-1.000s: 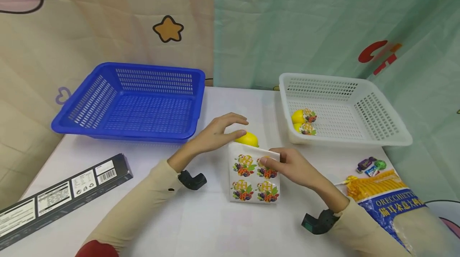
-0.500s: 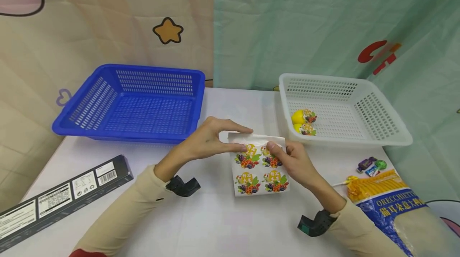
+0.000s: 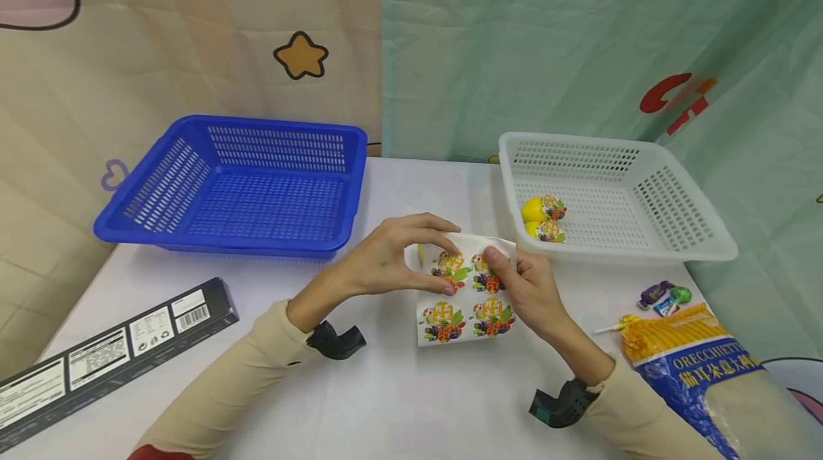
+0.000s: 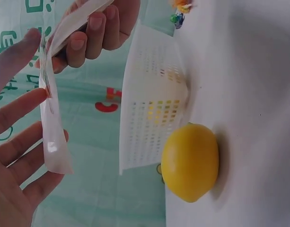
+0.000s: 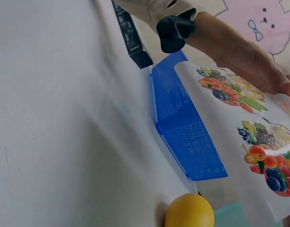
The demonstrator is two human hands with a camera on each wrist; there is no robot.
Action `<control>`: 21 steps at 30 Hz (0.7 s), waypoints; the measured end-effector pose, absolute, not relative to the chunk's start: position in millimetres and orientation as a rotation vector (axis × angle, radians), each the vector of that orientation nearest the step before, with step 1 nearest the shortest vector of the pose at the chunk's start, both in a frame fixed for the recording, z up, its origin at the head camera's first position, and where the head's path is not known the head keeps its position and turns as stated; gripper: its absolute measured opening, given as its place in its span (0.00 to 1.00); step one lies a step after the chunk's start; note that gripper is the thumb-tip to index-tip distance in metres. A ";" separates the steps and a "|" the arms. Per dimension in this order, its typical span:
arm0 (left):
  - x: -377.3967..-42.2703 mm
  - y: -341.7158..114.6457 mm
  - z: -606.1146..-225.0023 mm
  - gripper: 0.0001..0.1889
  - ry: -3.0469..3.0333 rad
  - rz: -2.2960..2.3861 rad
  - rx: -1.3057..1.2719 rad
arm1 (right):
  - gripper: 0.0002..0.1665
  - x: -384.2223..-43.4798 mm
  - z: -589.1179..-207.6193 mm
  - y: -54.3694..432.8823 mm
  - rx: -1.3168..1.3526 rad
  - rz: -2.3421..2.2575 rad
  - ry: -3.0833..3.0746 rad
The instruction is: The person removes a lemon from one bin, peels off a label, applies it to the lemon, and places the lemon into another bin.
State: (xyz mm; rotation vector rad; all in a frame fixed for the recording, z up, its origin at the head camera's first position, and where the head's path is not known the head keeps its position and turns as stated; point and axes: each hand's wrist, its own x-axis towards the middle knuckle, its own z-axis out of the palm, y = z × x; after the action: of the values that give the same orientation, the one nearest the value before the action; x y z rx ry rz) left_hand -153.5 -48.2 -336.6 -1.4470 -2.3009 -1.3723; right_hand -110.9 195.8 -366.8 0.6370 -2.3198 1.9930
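Note:
My right hand (image 3: 539, 297) grips a white sheet of fruit-print stickers (image 3: 468, 324) by its upper right part, thumb on the printed face and fingers behind. At the sheet's upper left, my left hand (image 3: 379, 260) has thumb and index finger on the printed face around one sticker. In the left wrist view, its other fingers reach behind the sheet edge. A yellow lemon (image 4: 190, 162) lies on the table behind the sheet, mostly hidden in the head view. Two lemons (image 3: 534, 211) bearing similar stickers sit in the left end of the white basket (image 3: 669, 258).
At the back left stands a blue basket (image 3: 257, 240). A long dark box (image 3: 122, 346) lies at the left. On the right are a bag of orecchiette (image 3: 701, 367), several wrapped candies (image 3: 665, 296) and a lollipop (image 3: 626, 322). A printed curtain (image 3: 444, 53) hangs behind.
My left hand has come from beside the lemon to the sheet's upper left, and its index finger has moved round to the printed face. The sheet has risen slightly and now hides most of the lemon.

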 end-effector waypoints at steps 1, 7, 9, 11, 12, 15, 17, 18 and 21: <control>-153.1 -47.3 -336.7 0.24 -2.317 -1.350 -1.441 | 0.18 -111.2 -367.0 195.7 0.621 1.990 -2.319; -151.1 -43.7 -335.4 0.31 -2.378 -1.155 -1.400 | 0.19 -112.8 -368.3 196.7 0.593 1.995 -2.321; -151.0 -43.6 -334.8 0.30 -2.372 -1.127 -1.401 | 0.18 -113.0 -368.8 197.3 0.607 2.001 -2.316; -151.4 -44.5 -333.7 0.29 -2.359 -1.136 -1.407 | 0.18 -113.2 -369.2 197.6 0.620 2.010 -2.310; -151.6 -45.4 -333.1 0.28 -2.352 -1.152 -1.408 | 0.18 -113.2 -369.3 197.7 0.624 2.016 -2.309; -153.4 -47.7 -332.1 0.27 -2.324 -1.205 -1.418 | 0.19 -113.5 -369.6 197.9 0.628 2.015 -2.312; -155.2 -48.4 -332.9 0.27 -2.302 -1.252 -1.445 | 0.19 -113.5 -369.5 198.3 0.620 2.029 -2.310; -156.2 -48.4 -333.9 0.27 -2.292 -1.270 -1.459 | 0.19 -113.4 -369.4 198.7 0.613 2.044 -2.310; -158.7 -47.5 -337.2 0.26 -2.259 -1.317 -1.488 | 0.15 -113.6 -369.4 200.8 0.634 2.175 -2.294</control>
State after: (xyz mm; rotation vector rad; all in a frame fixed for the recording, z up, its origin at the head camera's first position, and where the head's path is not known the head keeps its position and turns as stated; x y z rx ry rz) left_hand -158.7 -47.5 -337.2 -1.4877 -2.2588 -1.3175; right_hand -113.6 200.8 -369.4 0.6338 -2.2942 2.1748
